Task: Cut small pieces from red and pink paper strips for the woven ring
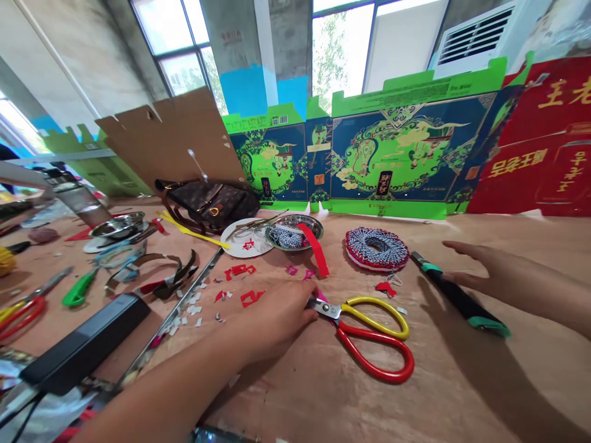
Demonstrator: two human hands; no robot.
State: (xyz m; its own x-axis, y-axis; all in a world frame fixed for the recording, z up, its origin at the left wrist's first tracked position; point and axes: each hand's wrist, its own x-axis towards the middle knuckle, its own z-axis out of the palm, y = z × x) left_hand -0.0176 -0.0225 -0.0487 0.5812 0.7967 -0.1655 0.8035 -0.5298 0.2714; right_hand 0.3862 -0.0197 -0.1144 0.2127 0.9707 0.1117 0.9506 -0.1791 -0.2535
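My left hand [279,311] is closed around the blades of a pair of scissors [329,309]. Their red and yellow handle loops point right over the table, and most of the blades are hidden under my fingers. My right hand [492,267] has its fingers apart and holds nothing. Beside it lies a tool with a black handle and teal ends [466,304], its metal tip pointing at a round blue-and-white woven ring with a red edge [376,249]. A small red scrap [386,288] lies just below the ring.
Behind the hands are a metal bowl [311,223] with a red strip [316,251] over its rim and a white plate [237,245]. Paper scraps [252,298], a green-handled tool [79,289] and a black box [87,341] lie left. Cardboard panels [397,154] and a brown bag [217,206] stand behind.
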